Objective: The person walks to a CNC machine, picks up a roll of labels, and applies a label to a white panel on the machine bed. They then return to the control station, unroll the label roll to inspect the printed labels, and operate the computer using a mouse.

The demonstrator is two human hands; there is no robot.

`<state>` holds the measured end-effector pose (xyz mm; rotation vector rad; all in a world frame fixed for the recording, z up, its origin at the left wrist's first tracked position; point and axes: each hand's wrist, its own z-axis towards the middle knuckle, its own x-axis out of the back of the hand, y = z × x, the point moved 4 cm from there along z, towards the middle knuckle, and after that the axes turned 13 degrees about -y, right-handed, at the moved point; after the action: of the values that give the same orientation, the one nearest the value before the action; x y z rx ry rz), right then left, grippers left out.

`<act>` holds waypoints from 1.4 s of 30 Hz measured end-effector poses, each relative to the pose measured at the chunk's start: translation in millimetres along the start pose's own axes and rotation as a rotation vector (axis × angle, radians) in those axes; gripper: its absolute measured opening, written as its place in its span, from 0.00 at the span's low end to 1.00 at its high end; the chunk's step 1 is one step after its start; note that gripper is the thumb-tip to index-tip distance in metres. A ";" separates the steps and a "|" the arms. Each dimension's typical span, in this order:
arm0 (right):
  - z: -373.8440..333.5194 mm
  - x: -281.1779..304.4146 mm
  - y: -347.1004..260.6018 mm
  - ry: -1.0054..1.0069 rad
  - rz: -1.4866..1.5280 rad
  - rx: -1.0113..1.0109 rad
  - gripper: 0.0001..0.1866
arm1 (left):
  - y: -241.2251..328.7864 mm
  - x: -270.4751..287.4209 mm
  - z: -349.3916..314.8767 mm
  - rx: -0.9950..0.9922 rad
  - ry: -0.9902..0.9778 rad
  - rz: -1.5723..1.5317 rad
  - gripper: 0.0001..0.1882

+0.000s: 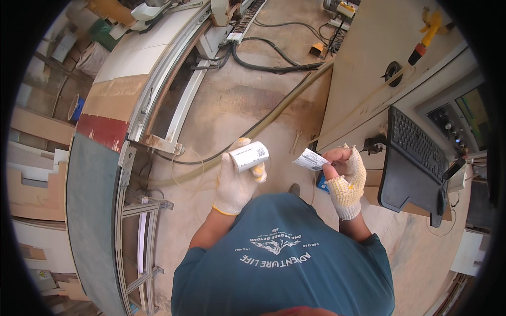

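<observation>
In my gloved left hand point(234, 181) is a white roll of labels point(250, 156), its outer label printed with a square code. The fingers wrap round the roll from below and behind. My right hand point(345, 176), in a knitted glove with bare thumb and fingertips, pinches a small printed label point(310, 159) by its right edge. A gap separates the label from the roll. Both hands are held up in front of my body, above the floor.
At right, a black keyboard point(419, 147) rests on a tray beside a control panel point(456, 118). A long workbench point(95, 168) curves along the left, with a metal frame point(142, 210) below. Dark cables point(279, 68) and a hose point(258, 129) cross the floor ahead. Board offcuts point(37, 179) lie far left.
</observation>
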<state>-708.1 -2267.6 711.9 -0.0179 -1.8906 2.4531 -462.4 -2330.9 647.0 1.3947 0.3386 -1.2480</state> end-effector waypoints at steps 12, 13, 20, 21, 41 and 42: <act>-0.7 13.6 -13.7 0.104 -0.139 0.061 0.10 | 23.5 8.8 0.8 -0.217 -0.246 0.612 0.45; -0.7 15.0 -16.8 0.111 -0.163 0.063 0.10 | 27.2 9.1 1.8 -0.239 -0.252 0.653 0.46; 3.6 17.8 -40.2 0.154 -0.220 0.076 0.12 | 28.0 3.8 2.3 -0.218 -0.281 0.296 0.50; 3.5 17.9 -43.9 0.167 -0.213 0.084 0.13 | 28.6 3.6 0.2 -0.209 -0.266 0.289 0.50; 178.6 276.2 -152.6 0.844 -0.467 0.408 0.12 | 30.1 23.5 -24.7 -0.081 -0.195 0.261 0.52; 183.4 292.3 -153.1 0.915 -0.586 0.293 0.14 | 29.7 22.5 -25.6 -0.075 -0.195 0.273 0.52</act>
<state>-1002.4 -2393.5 911.9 -0.4242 -0.9609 1.7999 -418.1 -2327.7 638.6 1.1990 0.0572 -1.1212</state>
